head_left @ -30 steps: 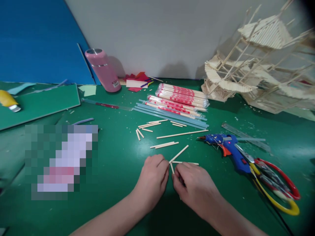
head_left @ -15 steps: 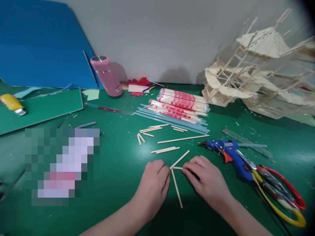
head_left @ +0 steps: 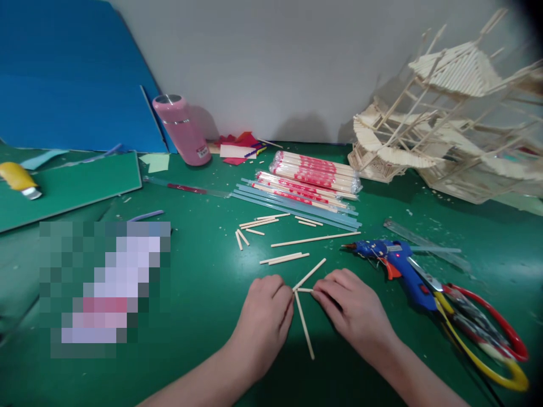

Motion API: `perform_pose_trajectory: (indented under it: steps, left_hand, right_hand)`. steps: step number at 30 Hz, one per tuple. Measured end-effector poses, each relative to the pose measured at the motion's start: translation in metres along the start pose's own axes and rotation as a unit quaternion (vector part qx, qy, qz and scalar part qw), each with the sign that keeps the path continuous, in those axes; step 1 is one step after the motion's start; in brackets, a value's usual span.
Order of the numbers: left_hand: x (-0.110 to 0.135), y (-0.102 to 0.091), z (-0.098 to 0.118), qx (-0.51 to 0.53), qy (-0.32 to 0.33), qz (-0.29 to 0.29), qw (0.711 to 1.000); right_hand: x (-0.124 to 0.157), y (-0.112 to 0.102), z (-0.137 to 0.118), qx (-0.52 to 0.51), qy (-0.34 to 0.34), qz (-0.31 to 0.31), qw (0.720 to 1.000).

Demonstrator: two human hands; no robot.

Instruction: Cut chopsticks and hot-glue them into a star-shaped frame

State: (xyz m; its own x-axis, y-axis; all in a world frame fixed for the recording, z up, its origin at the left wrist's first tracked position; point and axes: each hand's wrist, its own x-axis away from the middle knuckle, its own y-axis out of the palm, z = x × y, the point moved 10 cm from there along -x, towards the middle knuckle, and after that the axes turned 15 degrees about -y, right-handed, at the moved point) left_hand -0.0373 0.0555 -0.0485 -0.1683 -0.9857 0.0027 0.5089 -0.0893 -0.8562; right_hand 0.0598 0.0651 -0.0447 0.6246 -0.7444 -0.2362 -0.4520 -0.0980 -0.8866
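Note:
My left hand rests on the green mat, fingers curled, pinching the end of a thin wooden stick that slants up to the right. My right hand lies just right of it, fingers closed on a short stick pointing left. A third stick lies on the mat between the two hands, running toward me. All three sticks meet near my fingertips.
More cut sticks lie scattered ahead. Wrapped chopstick packs sit behind them. A blue glue gun and red-and-yellow scissors lie to the right. A stick-built model stands at the back right, a pink flask at the back left.
A second ago both hands were bunched together over the sticks. My right hand has since moved right, uncovering the stick lying between the hands. Little has changed in the last half second.

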Motion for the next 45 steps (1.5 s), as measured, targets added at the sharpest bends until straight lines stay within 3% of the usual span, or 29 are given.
perform_pose_trajectory:
  steps: [45]
  left_hand:
    - [0.0002, 0.0006, -0.0018, -0.009, 0.002, 0.008, 1.000]
  right_hand:
    - [0.0007, -0.0034, -0.0002, -0.018, 0.024, 0.017, 0.999]
